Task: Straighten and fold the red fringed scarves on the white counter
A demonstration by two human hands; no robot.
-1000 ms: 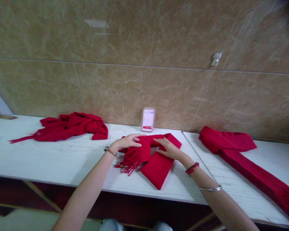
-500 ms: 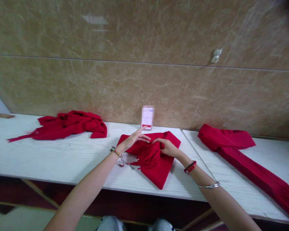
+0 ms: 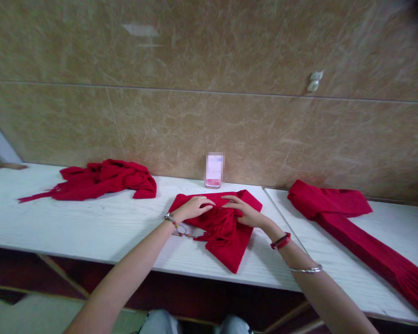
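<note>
A red scarf (image 3: 242,248) lies folded on the white bench in front of me, its fringed end bunched on top near the middle. My left hand (image 3: 194,208) rests over the scarf's upper left part, fingers stretched and thumb apart. Over the upper right part is my right hand (image 3: 244,212), its fingers spread and reaching left beside the bunched fringe. Little space separates the two sets of fingertips. Just behind the scarf, a phone (image 3: 214,170) leans upright against the wall, its screen blurred.
Another red scarf (image 3: 107,181) lies crumpled to the left on the white bench (image 3: 73,227). To the right, a third red scarf (image 3: 355,239) is bent over itself, one long end running toward the front edge. A small white cat figure (image 3: 315,81) is on the marbled wall.
My left hand has drawn back from the phone's screen and come down onto the scarf. The fingers of my right hand have loosened from the bunched fringe and spread.
</note>
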